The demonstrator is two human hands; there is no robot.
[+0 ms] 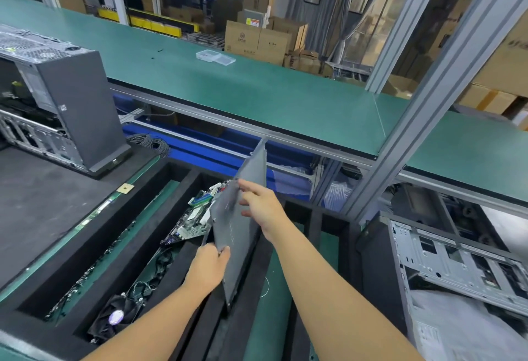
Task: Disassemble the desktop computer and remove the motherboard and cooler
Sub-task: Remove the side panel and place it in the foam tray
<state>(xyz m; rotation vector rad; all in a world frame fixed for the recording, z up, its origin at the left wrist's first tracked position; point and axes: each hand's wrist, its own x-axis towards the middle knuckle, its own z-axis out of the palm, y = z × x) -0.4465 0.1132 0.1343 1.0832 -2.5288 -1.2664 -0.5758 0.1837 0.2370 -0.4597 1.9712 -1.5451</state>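
Holds a gray side panel (237, 229) on edge above the black foam tray (85, 232). Grips its near lower edge with the left hand (210, 266), fingers curled; pinches its upper edge with the right hand (261, 207). Just left, in 1 tray slot: motherboard (194, 223), black cooler fan (120, 312) nearer.

Green worktop (257, 95) spans the far side. Clear plastic box (215, 57) sits near its far edge; small dark scraps to its left, too small to identify. Stacked cardboard boxes (257, 40) stand behind the far edge. Aluminium post (445, 80) rises at the near edge, right. Grey cable coil (151, 143) lies below the near edge, left. Tan square piece (125, 188) lies just off the right edge of the black mat (43, 203).
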